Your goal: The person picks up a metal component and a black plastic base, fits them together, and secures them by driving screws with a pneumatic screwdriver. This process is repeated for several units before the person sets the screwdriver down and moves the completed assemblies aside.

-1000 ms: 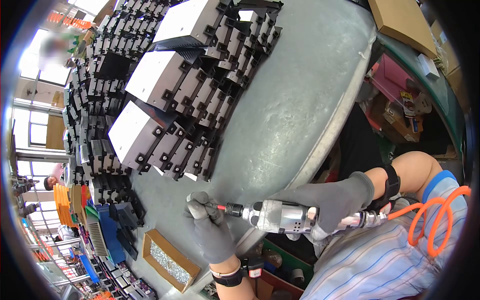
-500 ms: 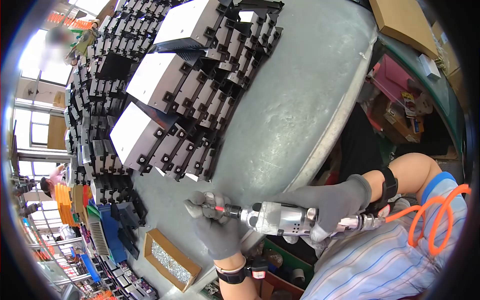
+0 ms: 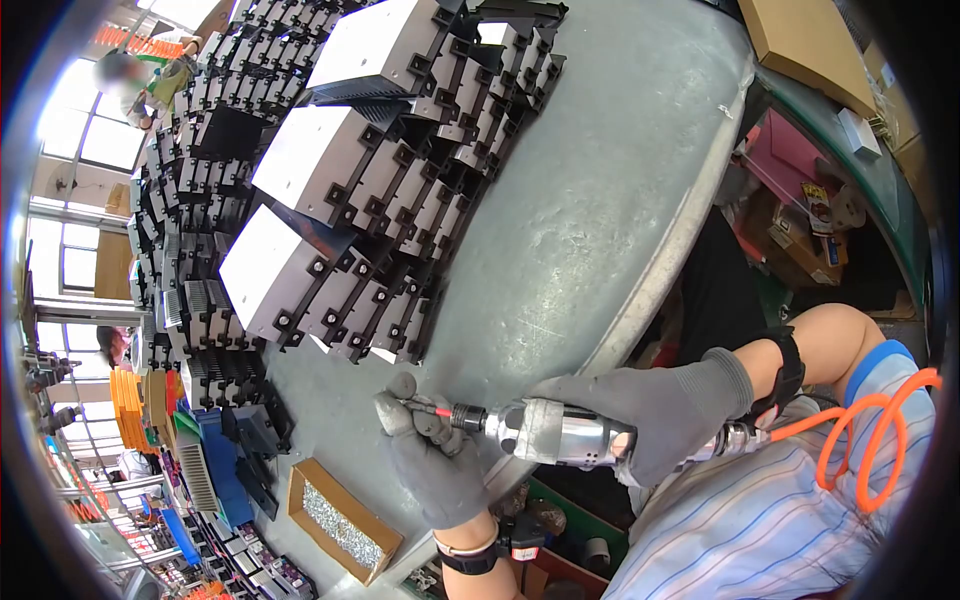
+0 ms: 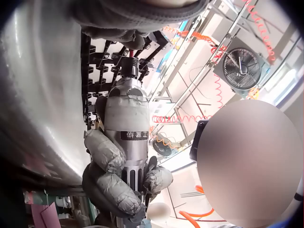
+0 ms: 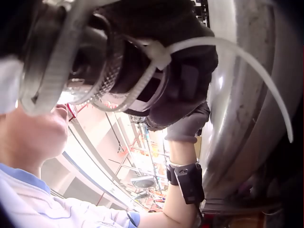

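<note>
Driver [image 3: 580,438] sits gripped in the right hand [image 3: 685,405]; left hand [image 3: 432,465] pinches its red bit [image 3: 442,411].

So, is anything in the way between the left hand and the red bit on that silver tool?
No, nothing visible is in the way. The left hand is already curled round the front of the red bit, while the right hand grips the silver tool farther back.
</note>
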Tool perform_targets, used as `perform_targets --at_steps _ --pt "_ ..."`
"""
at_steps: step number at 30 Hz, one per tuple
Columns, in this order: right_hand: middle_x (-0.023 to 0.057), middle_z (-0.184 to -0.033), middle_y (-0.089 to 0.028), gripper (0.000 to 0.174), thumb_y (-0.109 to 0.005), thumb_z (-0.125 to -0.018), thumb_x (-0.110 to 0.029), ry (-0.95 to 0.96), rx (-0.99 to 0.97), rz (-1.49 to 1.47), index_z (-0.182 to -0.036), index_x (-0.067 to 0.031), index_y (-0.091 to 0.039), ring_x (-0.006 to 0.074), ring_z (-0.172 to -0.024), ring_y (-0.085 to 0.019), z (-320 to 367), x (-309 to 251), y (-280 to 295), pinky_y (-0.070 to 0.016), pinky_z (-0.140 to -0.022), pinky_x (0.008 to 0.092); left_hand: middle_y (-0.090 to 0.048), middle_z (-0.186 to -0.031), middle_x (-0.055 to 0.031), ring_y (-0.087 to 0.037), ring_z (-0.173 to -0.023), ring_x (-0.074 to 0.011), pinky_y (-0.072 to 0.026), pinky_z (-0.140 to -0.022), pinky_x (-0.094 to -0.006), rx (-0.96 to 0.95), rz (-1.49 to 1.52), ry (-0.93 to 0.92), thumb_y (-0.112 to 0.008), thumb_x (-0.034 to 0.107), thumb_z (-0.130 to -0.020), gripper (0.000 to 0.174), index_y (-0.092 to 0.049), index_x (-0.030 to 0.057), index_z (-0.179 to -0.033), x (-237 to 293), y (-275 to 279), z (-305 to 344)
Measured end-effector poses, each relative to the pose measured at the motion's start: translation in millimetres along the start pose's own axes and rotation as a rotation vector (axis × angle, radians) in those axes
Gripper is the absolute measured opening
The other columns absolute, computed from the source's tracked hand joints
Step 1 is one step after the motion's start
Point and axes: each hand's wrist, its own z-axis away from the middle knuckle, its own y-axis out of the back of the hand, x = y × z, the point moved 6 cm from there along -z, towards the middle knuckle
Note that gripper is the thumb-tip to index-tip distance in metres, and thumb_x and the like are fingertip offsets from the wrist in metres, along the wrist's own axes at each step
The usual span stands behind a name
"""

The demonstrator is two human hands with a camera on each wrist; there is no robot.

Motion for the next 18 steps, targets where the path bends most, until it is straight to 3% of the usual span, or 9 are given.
perform_targets --at_steps 1,2,4,6,12,16,17,18 --pt "0.0127 -0.103 -0.053 0.090 -0.064 -0.059 -0.009 -0.100 -0.057 -0.050 -0.138 -0.0031 -0.021 0.0211 -0.093 -0.056 0.5 2.3 -1.7 -0.0459 -0.080 0.0327 -0.035 -0.060 0.0059 -0.028 -0.048 -0.0006 -0.0216 -0.042 -0.0154 0.000 0.000 0.000 -0.046 0.040 -0.093 0.045 -0.050 -0.0029 -0.104 0.5 -0.3 0.7" --pt "0.0127 -0.103 -0.053 0.090 -0.064 -0.059 -0.009 -0.100 -0.057 -0.050 -0.138 -0.0031 -0.021 0.0211 -0.093 -0.056 -0.5 4.8 -1.6 -0.0459 -0.080 0.0327 -0.035 -0.060 0.0056 -0.028 -0.048 -0.0009 -0.0221 -0.042 -0.0156 0.008 0.028 0.030 -0.047 0.040 -0.093 0.044 -0.050 -0.0023 -0.103 -0.4 -0.5 2.0" --pt "0.0091 -0.096 -0.053 0.087 -0.062 -0.060 -0.009 -0.040 -0.145 -0.374 -0.137 -0.0024 -0.022 0.0170 -0.086 -0.054 -3.2 6.9 -6.6 -0.0457 -0.075 0.0299 -0.036 -0.060 0.0054 -0.029 -0.048 -0.0012 -0.0227 -0.042 -0.0158 0.018 0.057 0.058 -0.048 0.040 -0.093 0.043 -0.051 -0.0017 -0.102 -1.2 -2.7 4.3" --pt "0.0088 -0.097 -0.052 0.087 -0.062 -0.061 -0.010 -0.041 -0.161 -0.321 -0.138 -0.0026 -0.022 0.0170 -0.086 -0.053 -4.0 2.3 -4.4 -0.0455 -0.075 0.0300 -0.037 -0.060 0.0048 -0.030 -0.049 -0.0022 -0.0237 -0.043 -0.0166 0.107 0.029 0.037 -0.048 0.040 -0.093 0.042 -0.051 -0.0009 -0.100 -0.8 -1.4 5.7" --pt "0.0091 -0.098 -0.051 0.087 -0.063 -0.060 -0.011 -0.033 -0.103 -0.116 -0.137 -0.0029 -0.023 0.0175 -0.084 -0.053 0.7 -1.1 -2.0 -0.0450 -0.074 0.0312 -0.040 -0.059 0.0029 -0.033 -0.047 -0.0024 -0.0262 -0.038 -0.0155 -0.011 0.055 0.004 -0.051 0.037 -0.092 0.034 -0.052 0.0032 -0.099 0.7 6.2 -3.0" --pt "0.0091 -0.097 -0.050 0.086 -0.062 -0.060 -0.011 -0.049 -0.072 -0.042 -0.136 -0.0028 -0.024 0.0168 -0.081 -0.052 0.9 -1.6 -0.5 -0.0446 -0.073 0.0306 -0.042 -0.062 0.0010 -0.034 -0.050 -0.0031 -0.0269 -0.040 -0.0160 0.027 -0.004 0.011 -0.050 0.037 -0.093 0.033 -0.052 0.0039 -0.095 1.1 9.1 -1.6" --pt "0.0091 -0.097 -0.050 0.086 -0.062 -0.060 -0.011 -0.049 -0.072 -0.043 -0.136 -0.0028 -0.024 0.0168 -0.081 -0.052 -1.6 3.0 1.0 -0.0446 -0.073 0.0306 -0.042 -0.063 0.0006 -0.034 -0.051 -0.0033 -0.0268 -0.042 -0.0162 -0.057 -0.046 -0.070 -0.050 0.036 -0.093 0.032 -0.051 0.0040 -0.095 2.6 13.4 -5.6" --pt "0.0090 -0.096 -0.050 0.085 -0.061 -0.060 -0.011 -0.074 -0.197 -0.264 -0.136 -0.0030 -0.025 0.0163 -0.080 -0.052 -5.4 11.2 -4.5 -0.0445 -0.072 0.0301 -0.043 -0.064 0.0002 -0.035 -0.053 -0.0036 -0.0267 -0.043 -0.0164 -0.140 -0.088 -0.150 -0.049 0.035 -0.093 0.031 -0.051 0.0040 -0.094 5.9 14.6 -7.9"
